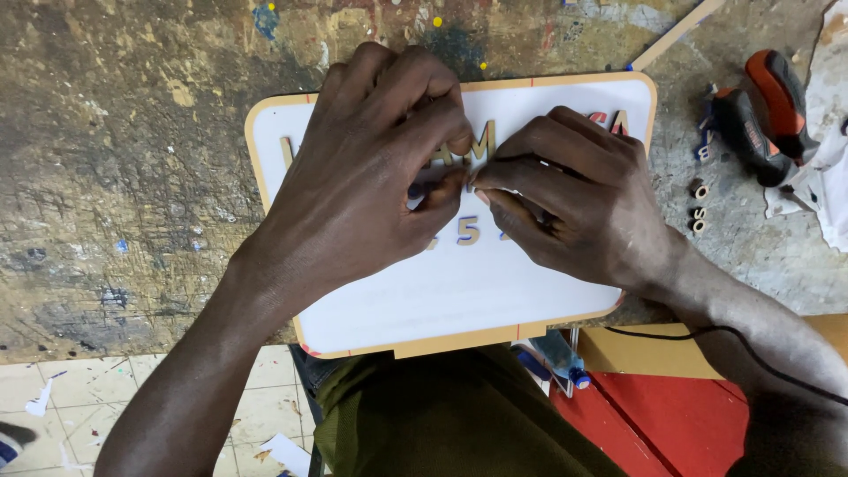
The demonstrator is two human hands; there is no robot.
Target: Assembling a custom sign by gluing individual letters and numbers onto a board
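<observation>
A white sign board [442, 300] with a wooden rim lies flat on a scratched, paint-spotted workbench [132, 177]. Its near edge hangs a little over the bench edge, above the person's lap.

The left hand [371, 168] and the right hand [565, 199] meet over the middle of the board. The fingertips of both hands pinch together tightly on something very small. It looks like one little wooden letter, but the fingers hide it, so I cannot tell its shape.

Other wooden letters [473, 146] already sit in a row on the board, with a wooden number [468, 230] below them.

What could go wrong? I think the little piece could slip out of the pinch, because it is so small and both hands press close. It could land crooked, out of line with the row. A hand could also bump the letters just beside it and push them. The board could tip, since part of it hangs off the bench.

The board's long side runs left to right. The row of letters runs the same way, and their tops point away from the person.

A red and black tool [764, 115] lies at the far right, and a few loose letters [700, 208] rest near it.
</observation>
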